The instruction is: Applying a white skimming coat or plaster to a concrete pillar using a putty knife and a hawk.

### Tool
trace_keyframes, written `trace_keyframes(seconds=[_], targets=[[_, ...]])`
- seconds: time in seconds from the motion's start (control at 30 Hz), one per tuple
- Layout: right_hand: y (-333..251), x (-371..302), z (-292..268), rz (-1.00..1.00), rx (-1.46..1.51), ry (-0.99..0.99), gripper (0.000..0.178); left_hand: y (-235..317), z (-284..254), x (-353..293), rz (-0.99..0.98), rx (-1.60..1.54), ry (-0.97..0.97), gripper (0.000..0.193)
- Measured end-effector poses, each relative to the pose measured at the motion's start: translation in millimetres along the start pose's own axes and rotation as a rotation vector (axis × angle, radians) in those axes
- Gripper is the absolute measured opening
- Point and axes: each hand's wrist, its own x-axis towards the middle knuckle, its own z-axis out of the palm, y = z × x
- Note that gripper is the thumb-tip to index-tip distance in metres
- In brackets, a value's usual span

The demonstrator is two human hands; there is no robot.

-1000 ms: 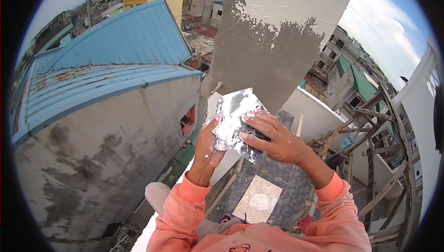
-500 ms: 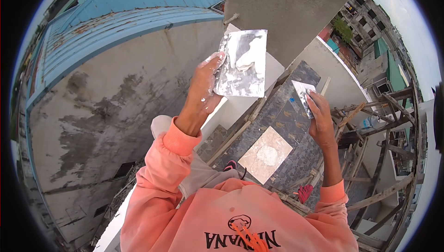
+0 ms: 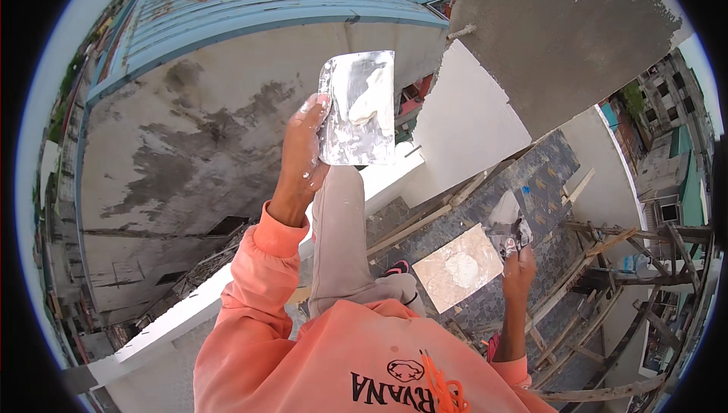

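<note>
My left hand (image 3: pixel 302 144) grips the edge of a thin, shiny metal plate (image 3: pixel 341 140), held up in front of me. A lump of white putty (image 3: pixel 369 102) and smears of it lie on the plate's face. White specks dot my fingers and wrist. Lower on the right, my right hand (image 3: pixel 519 267) is closed around a putty scraper (image 3: pixel 506 217), its blade coated in white and pointing away from me. The blade shows just beside a beige tile (image 3: pixel 431 282) that carries a heap of white putty (image 3: pixel 464 269).
Ahead rises a wall, partly rough grey (image 3: pixel 561 41) and partly coated white (image 3: pixel 470 109). A low white ledge (image 3: pixel 182 314) runs along my left, with a drop beyond. Wooden scaffold poles (image 3: pixel 591 322) stand at the right. Dark patterned tiles (image 3: pixel 538 166) lie below.
My view has swung left, so the wall and floor sit further right. My right hand has drawn back toward me with the scraper, nearer the beige tile. My left hand still holds the plate.
</note>
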Motion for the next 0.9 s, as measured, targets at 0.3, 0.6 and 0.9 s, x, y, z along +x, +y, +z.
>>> trace_keyframes(seconds=[0.3,0.6,0.9], targets=[[-44.9,26.0,57.4,0.085,0.326,0.064,0.029,-84.0,4.7,63.1,0.141,0.115,-0.133,0.023],[-51.4,85.1,163.3,-0.27,0.285,0.417,0.02,-150.9,4.9,103.3,0.605,0.63,-0.203,0.023],[-49.8,107.9,219.5,-0.145,0.329,0.608,0.022,-182.2,-19.0,131.4,1.021,0.779,-0.496,0.017]])
